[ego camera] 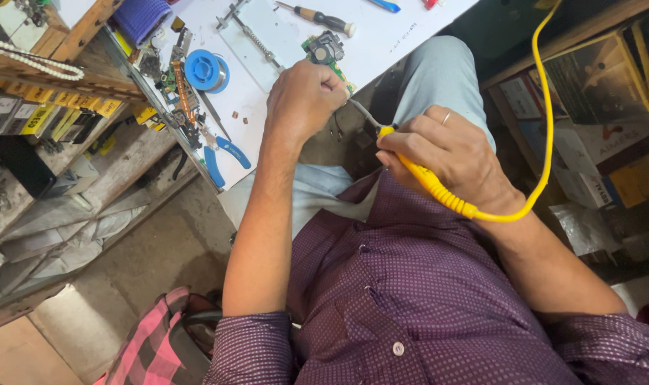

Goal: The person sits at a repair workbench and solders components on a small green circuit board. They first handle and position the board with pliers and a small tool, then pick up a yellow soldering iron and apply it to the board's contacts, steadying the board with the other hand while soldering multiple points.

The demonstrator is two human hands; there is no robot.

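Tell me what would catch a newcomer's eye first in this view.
The bright yellow soldering iron in the right hand, at centre, with its yellow cord looping up the right side. Just left of it, the left hand is closed on a green circuit board at the edge of the white worktop. A blue solder spool and blue-handled pliers lie further left.
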